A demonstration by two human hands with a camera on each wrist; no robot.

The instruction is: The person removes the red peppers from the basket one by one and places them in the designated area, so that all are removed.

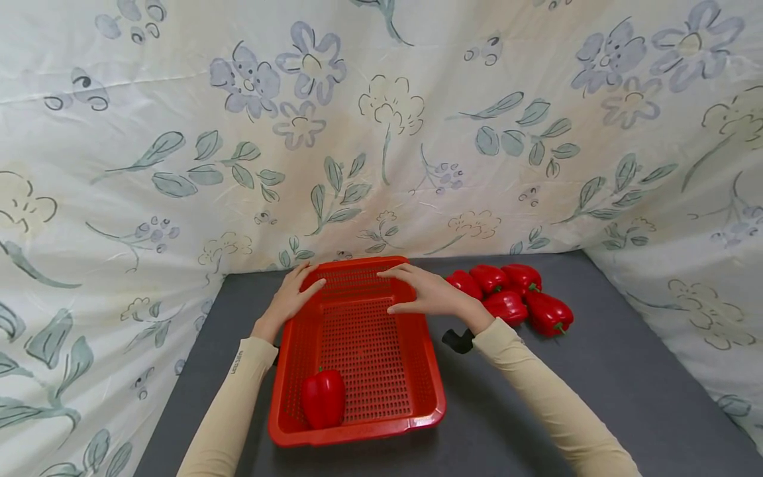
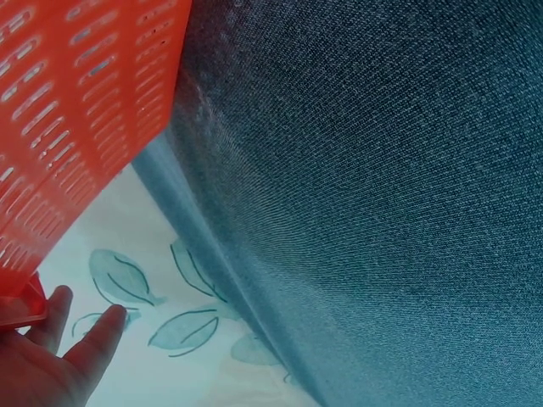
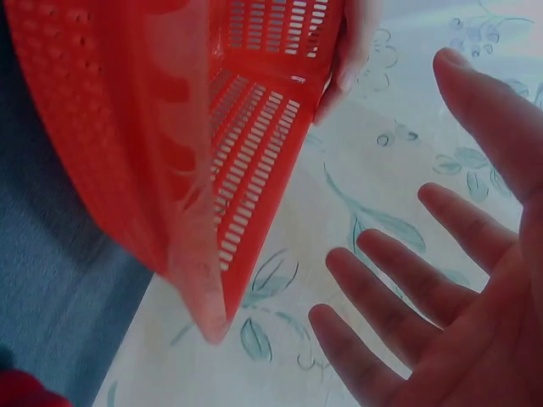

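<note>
A red plastic basket point(image 1: 363, 351) with slotted walls stands on the dark table, and one red bell pepper point(image 1: 324, 399) sits in its near left corner. My left hand point(image 1: 292, 298) is at the far left rim, thumb and fingers spread. In the left wrist view its fingers point(image 2: 97, 343) extend beside the basket's rim; whether they touch it I cannot tell. Over the far right rim hovers my right hand point(image 1: 426, 291), fingers apart and nothing held. The right wrist view shows this right hand point(image 3: 450, 314) separated from the basket wall point(image 3: 254, 178).
Several red bell peppers point(image 1: 507, 308) lie in a group on the table, right of the basket. Dark grey cloth point(image 1: 596, 371) covers the tabletop. A floral curtain point(image 1: 381, 132) hangs behind it and along both sides. A black device point(image 1: 457, 341) is at the right wrist.
</note>
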